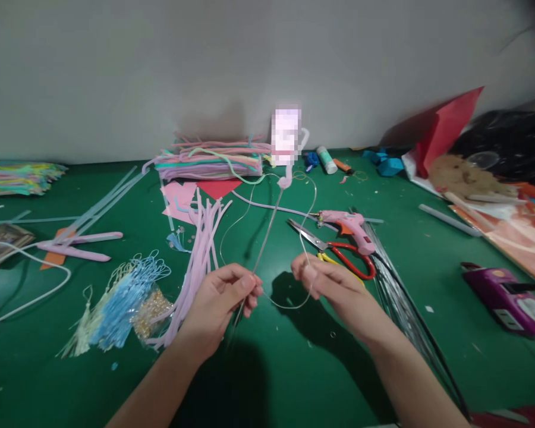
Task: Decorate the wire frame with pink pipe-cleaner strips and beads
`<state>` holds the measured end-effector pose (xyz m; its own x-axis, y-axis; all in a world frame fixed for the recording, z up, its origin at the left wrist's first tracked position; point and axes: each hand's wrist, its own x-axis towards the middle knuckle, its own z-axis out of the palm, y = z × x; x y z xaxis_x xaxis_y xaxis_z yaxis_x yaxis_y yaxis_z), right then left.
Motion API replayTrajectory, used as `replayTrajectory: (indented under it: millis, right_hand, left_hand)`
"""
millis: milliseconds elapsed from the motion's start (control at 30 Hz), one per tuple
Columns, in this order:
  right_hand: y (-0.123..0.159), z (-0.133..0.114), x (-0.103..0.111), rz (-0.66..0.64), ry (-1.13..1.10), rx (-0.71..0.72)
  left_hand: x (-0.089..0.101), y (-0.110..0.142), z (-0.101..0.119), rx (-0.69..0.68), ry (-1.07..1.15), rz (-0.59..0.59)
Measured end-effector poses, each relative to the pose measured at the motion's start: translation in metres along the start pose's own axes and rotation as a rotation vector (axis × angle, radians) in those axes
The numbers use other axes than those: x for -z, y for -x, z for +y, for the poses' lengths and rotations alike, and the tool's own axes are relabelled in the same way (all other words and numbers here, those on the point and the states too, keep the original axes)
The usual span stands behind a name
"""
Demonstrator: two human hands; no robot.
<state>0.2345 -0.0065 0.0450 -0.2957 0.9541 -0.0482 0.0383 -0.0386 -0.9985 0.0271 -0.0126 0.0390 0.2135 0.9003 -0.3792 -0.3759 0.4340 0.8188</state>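
Note:
My left hand [226, 297] is closed, pinching a straight metal wire stem [268, 238] that slants up and away. A small coiled lilac pipe cleaner [285, 181] sits at the stem's far tip. A thin pale wire or thread [222, 238] makes a wide loop around the stem, passing by both hands. My right hand [327, 276] has its fingers pinched together on the right side of this loop. Just beyond that hand lie red-handled scissors [350, 255] and a pink glue gun [348, 227]. Lilac pipe cleaners [200, 249] lie beside my left hand.
Blue tassels [125, 309] and a bag of gold beads [153, 312] lie left on the green table [258, 392]. Pipe cleaner bundles [214, 160] and a lit phone screen [286, 134] are at the back. Metal wires [396, 303] and a purple power strip [508, 300] lie right.

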Motion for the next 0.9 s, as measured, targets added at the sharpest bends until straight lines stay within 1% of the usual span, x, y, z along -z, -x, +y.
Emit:
replayTrajectory:
  millis: [67,133,200,267,333,400,467,533,633,700,800,900]
  right_hand:
    - [-0.001,0.001,0.001,0.126,-0.233,0.015]
    - [-0.004,0.0,0.0,0.213,-0.435,0.045]
    - [-0.006,-0.003,-0.002,0.244,-0.551,0.054]
    - [-0.007,-0.004,-0.007,0.238,-0.571,0.004]
    - [-0.006,-0.004,-0.013,0.207,-0.455,-0.063]
    - [-0.004,-0.003,-0.023,0.139,-0.232,-0.091]
    - [-0.002,-0.002,-0.033,0.058,-0.004,-0.059]
    - [-0.001,0.0,-0.042,0.035,0.131,0.035]
    - [-0.001,0.002,-0.048,0.12,0.165,0.185]
    - [-0.001,0.001,-0.045,0.184,0.151,0.218]
    - [0.001,0.0,-0.032,0.282,0.157,0.209]
    - [0.006,0.003,-0.014,0.376,0.183,0.155]
  left_hand:
    - [0.0,0.0,0.0,-0.003,0.004,-0.004]
    - [0.0,-0.001,0.0,-0.007,0.007,-0.01]
    - [0.001,-0.001,0.0,-0.008,0.006,-0.009]
    - [0.001,-0.001,-0.001,-0.004,0.008,-0.007]
    - [0.001,-0.001,-0.001,0.003,0.013,-0.002]
    - [0.0,-0.001,0.0,0.0,0.019,0.001]
    - [-0.001,-0.001,0.0,-0.008,0.02,0.0]
    - [-0.002,0.0,0.0,-0.016,0.023,-0.007]
    - [-0.002,-0.001,-0.001,-0.059,0.045,0.001]
    - [0.0,-0.002,-0.001,-0.088,0.061,0.013]
    - [0.005,-0.003,-0.003,-0.087,0.055,0.029]
    - [0.01,-0.005,-0.003,-0.075,0.052,0.043]
